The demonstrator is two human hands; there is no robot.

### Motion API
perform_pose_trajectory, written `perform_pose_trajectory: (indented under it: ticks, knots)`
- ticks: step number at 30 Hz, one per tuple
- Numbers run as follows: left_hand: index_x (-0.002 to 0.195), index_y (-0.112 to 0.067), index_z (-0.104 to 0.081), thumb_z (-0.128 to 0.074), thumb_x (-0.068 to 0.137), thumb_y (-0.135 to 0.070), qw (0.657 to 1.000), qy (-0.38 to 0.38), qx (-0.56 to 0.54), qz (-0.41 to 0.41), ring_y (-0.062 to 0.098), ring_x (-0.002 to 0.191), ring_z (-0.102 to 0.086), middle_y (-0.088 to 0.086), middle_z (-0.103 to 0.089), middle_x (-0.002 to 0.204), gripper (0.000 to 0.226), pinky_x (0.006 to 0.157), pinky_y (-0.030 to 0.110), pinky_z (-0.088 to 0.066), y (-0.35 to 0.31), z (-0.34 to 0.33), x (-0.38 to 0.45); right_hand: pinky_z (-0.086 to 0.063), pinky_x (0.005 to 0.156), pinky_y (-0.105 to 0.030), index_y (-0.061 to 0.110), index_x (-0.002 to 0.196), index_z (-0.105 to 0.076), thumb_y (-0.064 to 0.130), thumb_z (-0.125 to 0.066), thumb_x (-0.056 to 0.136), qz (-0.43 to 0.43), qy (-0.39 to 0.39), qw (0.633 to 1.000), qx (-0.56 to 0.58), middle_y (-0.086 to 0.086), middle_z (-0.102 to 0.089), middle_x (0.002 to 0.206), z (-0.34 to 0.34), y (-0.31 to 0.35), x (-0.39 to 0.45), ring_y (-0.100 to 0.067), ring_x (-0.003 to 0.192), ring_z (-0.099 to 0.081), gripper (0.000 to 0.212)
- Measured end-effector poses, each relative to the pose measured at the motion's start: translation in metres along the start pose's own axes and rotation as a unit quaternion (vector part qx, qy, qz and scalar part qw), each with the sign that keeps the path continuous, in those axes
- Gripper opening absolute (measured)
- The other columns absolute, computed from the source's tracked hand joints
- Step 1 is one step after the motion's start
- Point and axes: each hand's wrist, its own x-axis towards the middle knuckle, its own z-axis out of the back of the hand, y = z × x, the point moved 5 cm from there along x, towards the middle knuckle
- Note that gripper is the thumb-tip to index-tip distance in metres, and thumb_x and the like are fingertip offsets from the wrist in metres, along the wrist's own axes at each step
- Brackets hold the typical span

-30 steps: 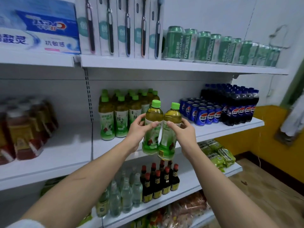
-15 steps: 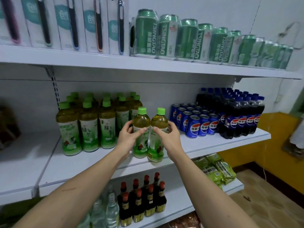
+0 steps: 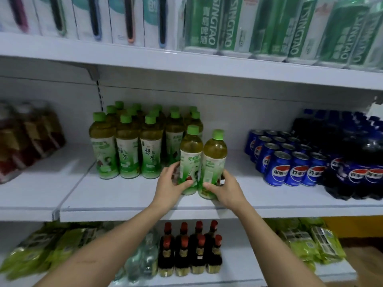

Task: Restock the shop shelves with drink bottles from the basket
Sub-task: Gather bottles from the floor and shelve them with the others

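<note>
Two green tea bottles with green caps stand side by side on the white middle shelf (image 3: 132,204). My left hand (image 3: 169,186) grips the left green tea bottle (image 3: 190,154) low on its label. My right hand (image 3: 224,188) holds the right green tea bottle (image 3: 214,156) near its base; that bottle tilts slightly to the right. Both sit just right of a block of several matching green tea bottles (image 3: 128,146). No basket is in view.
Blue Pepsi cans (image 3: 290,166) and dark cola bottles (image 3: 356,162) fill the shelf's right side. Reddish bottles (image 3: 24,141) are at the far left. Green beer cans (image 3: 269,27) and toothbrush packs (image 3: 93,17) line the top shelf. Dark red-capped bottles (image 3: 190,249) stand below.
Both hands have carried the two bottles forward and down onto the middle shelf, beside the green tea row. The camera has moved closer to the shelf.
</note>
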Motion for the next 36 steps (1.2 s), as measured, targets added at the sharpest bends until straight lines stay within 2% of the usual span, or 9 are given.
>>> perform_pose_trajectory:
  ticks: [2, 6, 12, 16, 19, 21, 24, 29, 36]
  knots:
    - [0.145, -0.018, -0.044, -0.08, 0.084, -0.023, 0.999, -0.026, 0.019, -0.005, 0.009, 0.114, -0.05, -0.005, -0.047, 0.122, 0.072, 0.095, 0.02, -0.041, 0.004, 0.0, 0.005, -0.049, 0.08, -0.024, 0.02, 0.121, -0.058, 0.021, -0.08, 0.083, 0.004, -0.01, 1.0, -0.011, 0.011, -0.063, 0.105, -0.006, 0.004, 0.012, -0.01, 0.093, -0.061, 0.044]
    - [0.143, -0.017, -0.046, -0.076, 0.087, -0.027, 0.995, -0.088, 0.052, 0.001, 0.016, 0.12, -0.054, -0.003, -0.05, 0.127, 0.064, 0.105, 0.037, -0.048, 0.018, -0.003, 0.016, -0.052, 0.084, -0.034, 0.021, 0.119, -0.054, 0.027, -0.078, 0.084, 0.001, -0.045, 0.999, -0.021, 0.009, -0.063, 0.105, -0.024, 0.004, 0.031, -0.016, 0.098, -0.063, 0.043]
    - [0.133, -0.018, -0.044, -0.071, 0.091, -0.019, 0.972, -0.211, 0.104, -0.011, 0.019, 0.121, -0.048, 0.0, -0.048, 0.127, 0.051, 0.101, 0.036, -0.047, 0.012, -0.001, 0.022, -0.045, 0.074, -0.03, 0.019, 0.111, -0.039, 0.023, -0.075, 0.087, -0.002, -0.045, 0.999, -0.031, 0.003, -0.06, 0.106, -0.046, 0.014, 0.056, -0.023, 0.098, -0.062, 0.043]
    - [0.128, -0.02, -0.046, -0.065, 0.09, -0.004, 0.965, -0.236, 0.113, 0.007, 0.022, 0.121, -0.049, 0.0, -0.048, 0.126, 0.046, 0.099, 0.04, -0.049, 0.007, -0.005, 0.02, -0.043, 0.076, -0.029, 0.013, 0.114, -0.041, 0.015, -0.076, 0.085, 0.004, -0.05, 0.999, -0.01, -0.01, -0.058, 0.117, -0.057, 0.017, 0.062, -0.027, 0.105, -0.06, 0.045]
    - [0.129, -0.016, -0.047, -0.06, 0.09, 0.0, 0.97, -0.219, 0.107, -0.005, 0.024, 0.123, -0.047, 0.003, -0.048, 0.128, 0.045, 0.102, 0.042, -0.047, 0.007, -0.004, 0.017, -0.042, 0.069, -0.017, 0.007, 0.125, -0.044, 0.009, -0.073, 0.086, 0.017, -0.039, 0.999, -0.011, -0.002, -0.051, 0.112, -0.057, 0.017, 0.053, -0.017, 0.1, -0.054, 0.049]
    - [0.136, -0.014, -0.043, -0.058, 0.091, -0.001, 0.979, -0.179, 0.099, -0.016, 0.024, 0.129, -0.043, 0.005, -0.043, 0.135, 0.049, 0.108, 0.039, -0.042, 0.008, -0.004, 0.014, -0.041, 0.065, -0.008, 0.016, 0.13, -0.044, 0.012, -0.07, 0.089, 0.036, -0.006, 0.999, 0.008, 0.004, -0.056, 0.116, -0.059, 0.011, 0.046, -0.012, 0.101, -0.056, 0.049]
    - [0.152, -0.016, -0.029, -0.056, 0.094, -0.006, 0.987, -0.091, 0.132, -0.011, 0.019, 0.139, -0.034, 0.002, -0.032, 0.15, 0.065, 0.11, 0.027, -0.033, 0.008, -0.003, 0.003, -0.045, 0.083, -0.021, 0.021, 0.135, -0.039, 0.01, -0.062, 0.092, 0.051, 0.034, 0.998, 0.01, 0.0, -0.057, 0.127, -0.063, 0.003, 0.034, -0.017, 0.112, -0.057, 0.05]
    - [0.158, -0.023, -0.02, -0.055, 0.097, -0.016, 0.978, 0.017, 0.208, -0.01, 0.017, 0.147, -0.025, -0.001, -0.026, 0.16, 0.07, 0.116, 0.03, -0.027, 0.007, 0.012, -0.031, -0.045, 0.1, -0.038, 0.009, 0.143, -0.035, 0.009, -0.059, 0.09, 0.032, 0.009, 0.999, -0.024, -0.013, -0.047, 0.14, -0.071, 0.003, 0.022, -0.031, 0.122, -0.052, 0.058]
    - [0.156, -0.019, -0.026, -0.051, 0.1, -0.022, 0.947, 0.014, 0.32, 0.004, 0.022, 0.144, -0.029, 0.006, -0.037, 0.155, 0.061, 0.118, 0.033, -0.024, 0.024, 0.096, -0.078, -0.039, 0.106, -0.037, 0.01, 0.154, -0.014, 0.027, -0.063, 0.092, 0.005, 0.075, 0.989, -0.124, -0.012, -0.034, 0.155, -0.076, 0.004, 0.028, -0.035, 0.131, -0.046, 0.081]
